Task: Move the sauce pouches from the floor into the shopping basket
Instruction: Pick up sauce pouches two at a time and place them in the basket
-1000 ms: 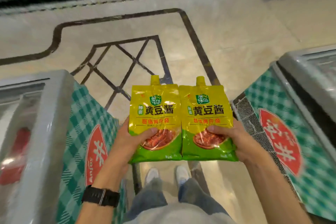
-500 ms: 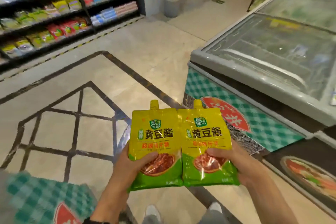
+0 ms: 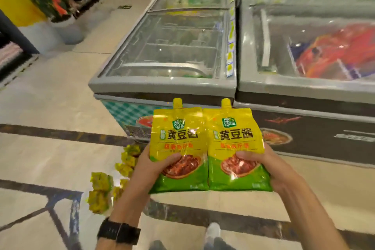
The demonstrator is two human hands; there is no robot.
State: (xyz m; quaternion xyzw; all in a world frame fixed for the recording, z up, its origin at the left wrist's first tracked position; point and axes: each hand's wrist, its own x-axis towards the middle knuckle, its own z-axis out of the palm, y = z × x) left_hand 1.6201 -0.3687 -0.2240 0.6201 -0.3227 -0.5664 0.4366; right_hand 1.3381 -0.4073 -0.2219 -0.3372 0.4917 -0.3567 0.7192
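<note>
Hands out front, one pouch each. Left hand curled round lower edge of left sauce pouch, thumb across front; right hand grips right sauce pouch same way. Both upright, spouts up, edges touching, held over floor near chest freezer. More yellow pouches lying on floor, lower left.

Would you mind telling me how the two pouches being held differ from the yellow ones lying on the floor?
The held pouches, one in the left hand and one in the right hand, are off the floor; the floor pouches lie on it. The held pouches stand upright side by side, spouts up; the floor pouches are a scattered heap, too blurred to read. Both share yellow-green packaging.
</note>
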